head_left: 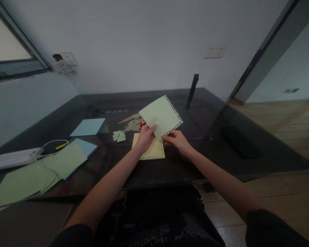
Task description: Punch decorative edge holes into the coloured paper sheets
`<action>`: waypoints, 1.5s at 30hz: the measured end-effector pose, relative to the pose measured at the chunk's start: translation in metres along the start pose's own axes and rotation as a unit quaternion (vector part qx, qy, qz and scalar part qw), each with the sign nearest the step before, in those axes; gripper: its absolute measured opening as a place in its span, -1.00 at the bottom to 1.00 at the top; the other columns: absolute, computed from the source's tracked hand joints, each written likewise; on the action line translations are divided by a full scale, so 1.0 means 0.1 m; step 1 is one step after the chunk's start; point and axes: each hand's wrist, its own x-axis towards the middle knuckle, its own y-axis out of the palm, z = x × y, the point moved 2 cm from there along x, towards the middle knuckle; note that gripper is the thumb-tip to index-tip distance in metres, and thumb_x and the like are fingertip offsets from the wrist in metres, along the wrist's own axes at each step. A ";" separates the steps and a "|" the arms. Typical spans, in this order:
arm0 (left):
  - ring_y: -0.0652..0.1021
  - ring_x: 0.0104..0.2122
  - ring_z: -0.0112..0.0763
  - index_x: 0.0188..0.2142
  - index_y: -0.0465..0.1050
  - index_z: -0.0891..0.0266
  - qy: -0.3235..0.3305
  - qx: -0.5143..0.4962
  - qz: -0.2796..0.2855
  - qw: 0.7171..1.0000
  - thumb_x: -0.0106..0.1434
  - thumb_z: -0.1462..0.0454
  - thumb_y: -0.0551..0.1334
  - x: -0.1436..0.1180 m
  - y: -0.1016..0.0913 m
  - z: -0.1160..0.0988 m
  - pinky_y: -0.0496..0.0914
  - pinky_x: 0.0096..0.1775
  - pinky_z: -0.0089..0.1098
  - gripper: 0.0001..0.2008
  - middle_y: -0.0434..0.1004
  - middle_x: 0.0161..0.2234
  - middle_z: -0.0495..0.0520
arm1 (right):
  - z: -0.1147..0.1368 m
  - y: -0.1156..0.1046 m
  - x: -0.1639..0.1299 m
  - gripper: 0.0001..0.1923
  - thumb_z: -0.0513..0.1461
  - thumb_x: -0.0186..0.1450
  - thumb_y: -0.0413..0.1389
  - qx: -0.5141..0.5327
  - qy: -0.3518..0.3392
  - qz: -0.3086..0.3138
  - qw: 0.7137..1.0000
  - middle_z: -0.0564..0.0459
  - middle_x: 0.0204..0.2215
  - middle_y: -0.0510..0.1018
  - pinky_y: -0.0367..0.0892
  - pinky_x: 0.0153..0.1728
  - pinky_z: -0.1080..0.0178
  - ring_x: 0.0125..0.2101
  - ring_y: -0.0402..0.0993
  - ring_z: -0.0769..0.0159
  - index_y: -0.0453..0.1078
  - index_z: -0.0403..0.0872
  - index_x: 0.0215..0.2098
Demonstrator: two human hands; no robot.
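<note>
A pale yellow-green sheet of loose-leaf paper (159,115), with punched holes along its right and lower edges, is held tilted above the table. My left hand (145,137) grips its lower left part, thumb on top. At the bottom corner, my right hand (177,140) pinches the sheet between thumb and fingers. Beneath them lies a yellow punched sheet (154,151) on the dark table, partly covered by the left hand and the held paper. A small red object (142,123) shows just behind my left hand.
Left of my hands sits a pile of small pale pieces (119,136). Farther left are a light blue sheet (88,127), green sheets (41,169), a white power strip (15,159) and cables. A black upright object (192,91) stands at the back right; a dark flat object (239,141) lies right.
</note>
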 end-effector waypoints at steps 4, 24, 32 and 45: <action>0.55 -0.21 -0.33 -0.21 0.45 0.26 0.008 0.009 0.008 1.000 0.02 0.21 0.38 -0.01 0.01 0.00 0.42 -0.16 -0.36 -0.66 0.58 -0.18 0.10 | 0.00 -0.01 0.00 -0.69 -0.07 -0.02 0.31 0.006 -0.005 -0.010 1.000 0.09 -0.59 0.46 0.28 -0.52 0.28 -0.61 0.30 0.44 0.42 -0.13 -0.46; 0.57 -0.30 -0.30 0.00 0.30 0.18 -0.015 0.163 -0.006 0.987 0.12 0.29 0.28 0.00 -0.05 -0.03 0.47 -0.31 -0.33 -0.57 0.56 -0.16 0.10 | 0.15 -0.67 0.13 -0.70 -0.09 -0.02 0.27 -0.042 -0.056 -0.206 0.976 0.05 -0.53 0.53 0.32 -0.46 0.24 -0.55 0.40 0.36 0.44 -0.11 -0.39; 0.45 -0.53 -0.48 -0.04 0.29 0.23 0.058 0.292 -0.022 0.954 0.11 0.35 0.24 0.01 -0.11 -0.08 0.33 -0.49 -0.50 -0.61 0.44 -0.51 -0.07 | 0.26 -0.72 0.07 -0.71 -0.08 0.00 0.25 -0.078 -0.069 -0.226 0.969 0.04 -0.54 0.53 0.32 -0.48 0.22 -0.56 0.41 0.32 0.43 -0.11 -0.40; 0.40 -0.52 -0.42 -0.45 0.41 0.22 0.118 0.461 0.087 0.875 0.11 0.34 0.23 -0.07 0.52 0.02 0.26 -0.38 -0.40 -0.98 0.42 -0.56 -0.02 | 0.38 -1.27 -0.53 -0.50 -0.10 0.03 0.23 -0.242 -0.067 -0.254 0.934 0.15 -0.64 0.40 0.20 -0.59 0.29 -0.63 0.30 0.37 0.37 -0.13 -0.09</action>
